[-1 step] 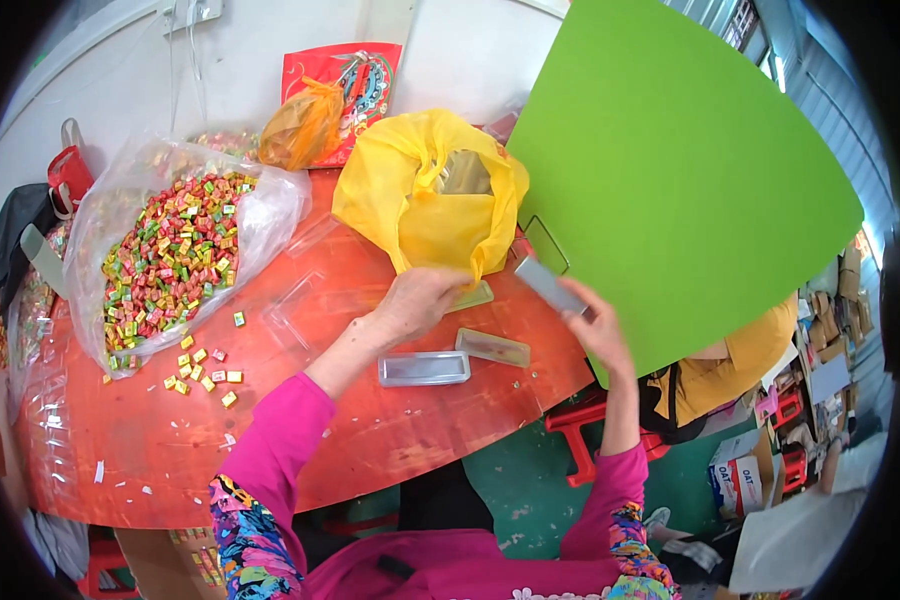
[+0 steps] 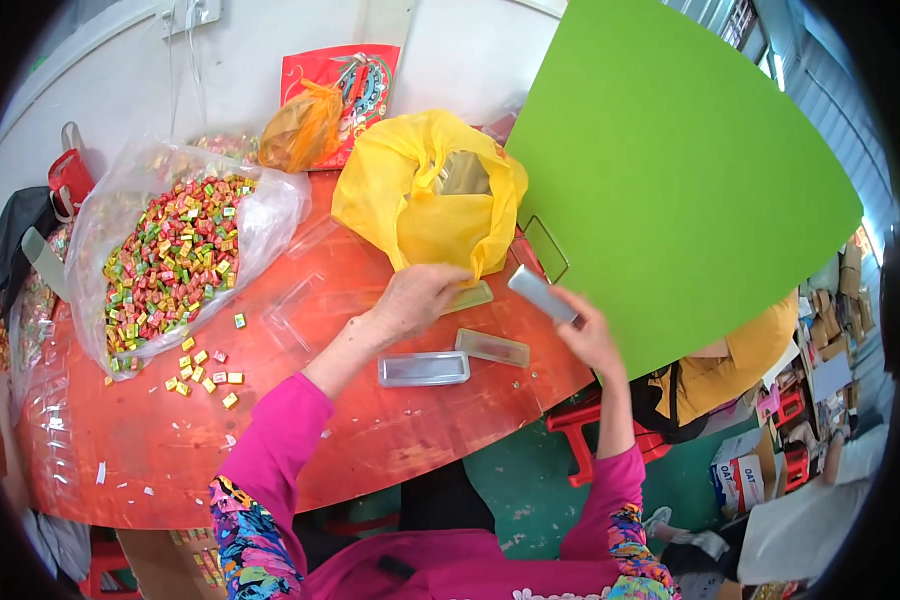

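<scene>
My left hand (image 2: 417,298) is closed at the near edge of a yellow plastic bag (image 2: 370,190), pinching its lower rim. Inside the bag's mouth some clear containers (image 2: 464,174) show. A small, narrow, greyish see-through plastic box (image 2: 540,292) is gripped in my right hand (image 2: 588,335), held tilted to the right of the bag. Between and below my hands, a clear rectangular box (image 2: 424,369) and a similar see-through box (image 2: 493,347) lie on the table. Another clear box (image 2: 468,297) sits partly hidden behind my left hand.
A large clear bag of small wrapped candies (image 2: 175,260) spreads over the left of the red table (image 2: 270,460), several loose candies (image 2: 208,375) beside it. An orange bag (image 2: 302,125) and a red printed packet (image 2: 378,75) stand behind. A big green board (image 2: 680,170) borders the right side.
My right hand and the box in it have shifted slightly left, closer to the yellow bag. My left hand stays at the bag's edge, nearly still.
</scene>
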`<state>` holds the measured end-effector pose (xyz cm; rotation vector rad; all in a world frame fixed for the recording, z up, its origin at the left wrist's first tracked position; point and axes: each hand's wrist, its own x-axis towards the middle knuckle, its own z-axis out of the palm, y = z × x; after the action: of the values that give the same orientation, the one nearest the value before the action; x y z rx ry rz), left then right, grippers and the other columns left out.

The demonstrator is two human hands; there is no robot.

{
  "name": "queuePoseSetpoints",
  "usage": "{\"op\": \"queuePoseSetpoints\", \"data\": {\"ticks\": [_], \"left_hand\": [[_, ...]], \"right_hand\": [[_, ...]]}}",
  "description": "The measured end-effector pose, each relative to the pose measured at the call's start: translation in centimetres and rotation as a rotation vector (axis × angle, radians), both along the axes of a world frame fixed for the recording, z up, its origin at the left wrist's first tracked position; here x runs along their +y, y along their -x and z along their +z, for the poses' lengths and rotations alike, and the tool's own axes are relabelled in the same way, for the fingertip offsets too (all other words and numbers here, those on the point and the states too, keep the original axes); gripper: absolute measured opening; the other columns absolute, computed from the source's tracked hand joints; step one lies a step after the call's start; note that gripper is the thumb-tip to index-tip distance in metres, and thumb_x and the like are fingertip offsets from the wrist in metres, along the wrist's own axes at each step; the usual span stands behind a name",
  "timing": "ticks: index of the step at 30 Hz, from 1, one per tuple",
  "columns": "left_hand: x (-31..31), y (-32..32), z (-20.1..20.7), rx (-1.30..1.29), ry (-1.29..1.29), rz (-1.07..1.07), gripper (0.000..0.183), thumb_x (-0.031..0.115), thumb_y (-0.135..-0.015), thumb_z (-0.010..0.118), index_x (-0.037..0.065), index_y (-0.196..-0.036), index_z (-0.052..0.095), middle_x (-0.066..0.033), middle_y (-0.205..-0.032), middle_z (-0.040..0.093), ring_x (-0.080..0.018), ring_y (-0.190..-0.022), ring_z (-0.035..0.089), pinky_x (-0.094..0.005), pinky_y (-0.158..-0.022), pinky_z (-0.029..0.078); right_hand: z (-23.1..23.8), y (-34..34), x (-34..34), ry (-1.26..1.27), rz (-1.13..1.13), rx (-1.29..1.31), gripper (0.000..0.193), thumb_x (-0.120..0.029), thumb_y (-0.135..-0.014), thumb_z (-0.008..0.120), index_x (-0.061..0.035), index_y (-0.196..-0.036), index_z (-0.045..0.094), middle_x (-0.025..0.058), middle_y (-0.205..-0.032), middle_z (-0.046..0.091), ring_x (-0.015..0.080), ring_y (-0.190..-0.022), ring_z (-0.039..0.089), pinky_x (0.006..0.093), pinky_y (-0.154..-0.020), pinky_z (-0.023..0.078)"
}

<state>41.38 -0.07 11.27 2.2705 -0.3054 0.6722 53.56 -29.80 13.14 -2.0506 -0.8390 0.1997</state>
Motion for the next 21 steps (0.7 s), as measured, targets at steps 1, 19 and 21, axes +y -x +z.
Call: {"op": "queuePoseSetpoints", "data": {"ticks": [1, 19, 21], "left_hand": [[0.0, -0.1, 0.7, -0.003, -0.006, -0.006, 0.024, 0.007, -0.09, 0.06, 0.004, -0.113, 0.065, -0.0189, -0.103, 0.068, -0.0359, -0.097, 0.065, -0.0401, -0.08, 0.053], [1.7, 1.1, 4.2, -0.063, -0.344, 0.021, 0.018, 0.006, -0.082, 0.058, 0.006, -0.1, 0.062, -0.0124, -0.081, 0.063, -0.0334, -0.08, 0.065, -0.0446, -0.068, 0.052], [2.0, 1.2, 4.2, -0.074, -0.388, 0.031, 0.021, 0.004, -0.079, 0.057, 0.007, -0.1, 0.059, -0.0104, -0.079, 0.06, -0.0304, -0.081, 0.065, -0.0427, -0.07, 0.051]], "right_hand": [[-2.2, 0.0, -0.2, 0.159, -0.002, -0.213, 0.055, -0.007, -0.079, 0.061, -0.0084, -0.133, 0.057, 0.014, -0.128, 0.059, 0.0233, -0.101, 0.062, 0.0333, -0.092, 0.047], [5.1, -14.5, 28.7, 0.774, 0.246, -0.826, 0.028, -0.011, -0.085, 0.057, -0.0094, -0.109, 0.071, 0.0172, -0.098, 0.071, 0.034, -0.09, 0.069, 0.0436, -0.078, 0.054], [6.0, -16.7, 31.9, 0.531, 0.275, -0.756, 0.03, -0.013, -0.084, 0.059, -0.0095, -0.112, 0.069, 0.016, -0.1, 0.071, 0.0336, -0.087, 0.069, 0.0444, -0.074, 0.054]]}}
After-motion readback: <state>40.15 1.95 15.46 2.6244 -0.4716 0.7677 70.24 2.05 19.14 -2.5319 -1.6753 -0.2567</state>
